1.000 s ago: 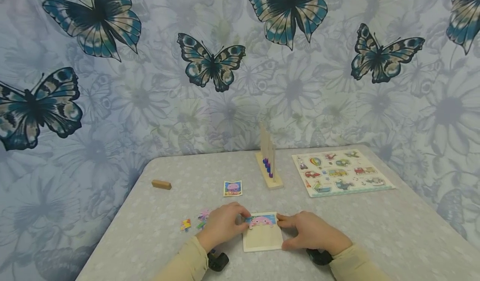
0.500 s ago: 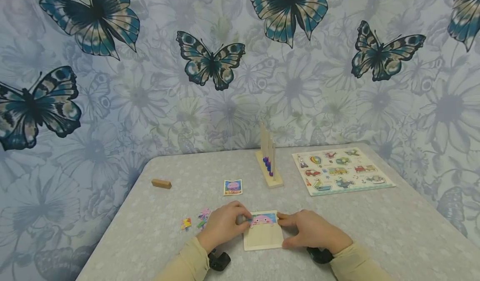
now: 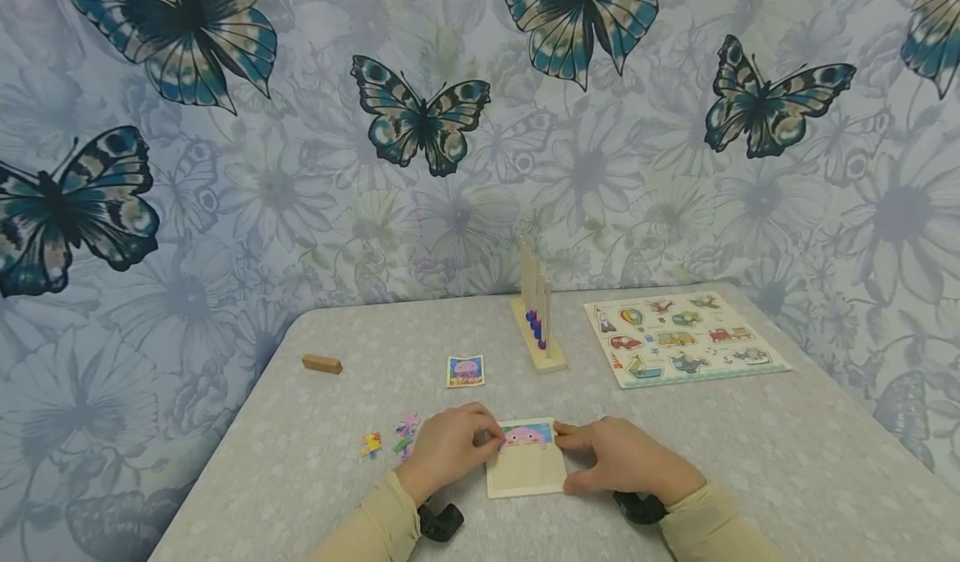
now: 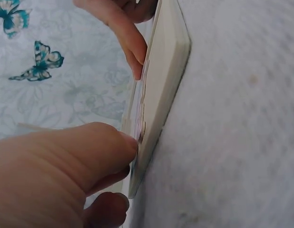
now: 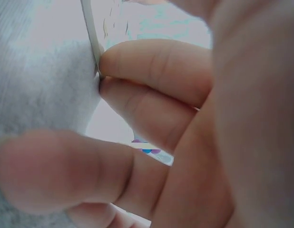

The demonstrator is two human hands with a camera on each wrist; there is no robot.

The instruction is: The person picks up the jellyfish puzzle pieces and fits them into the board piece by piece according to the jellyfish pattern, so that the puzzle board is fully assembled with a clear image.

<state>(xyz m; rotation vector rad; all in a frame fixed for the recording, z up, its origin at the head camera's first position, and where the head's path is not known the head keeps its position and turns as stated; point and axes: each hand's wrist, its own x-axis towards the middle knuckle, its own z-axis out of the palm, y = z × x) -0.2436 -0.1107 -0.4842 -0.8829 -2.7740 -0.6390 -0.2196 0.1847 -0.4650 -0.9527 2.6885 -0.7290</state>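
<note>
Loose pieces (image 3: 405, 444): 9 o'clock of tray (image 3: 527, 472) | left hand (image 3: 453, 445): fingertips at tray's 10 o'clock corner, cannot tell if pinching | tray: between parted hands, pink face (image 3: 525, 438) at 12 | right hand (image 3: 621, 459): straight fingers touching 2 o'clock corner

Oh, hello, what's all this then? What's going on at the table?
A person is working with both hands on a small, pale puzzle tray. The left hand has its fingertips at the tray's upper left, while the right hand touches its right edge. Pieces showing a pink face fill the top strip; the part below is bare. Loose pieces lie to the left, and a small picture card lies beyond the tray.
</note>
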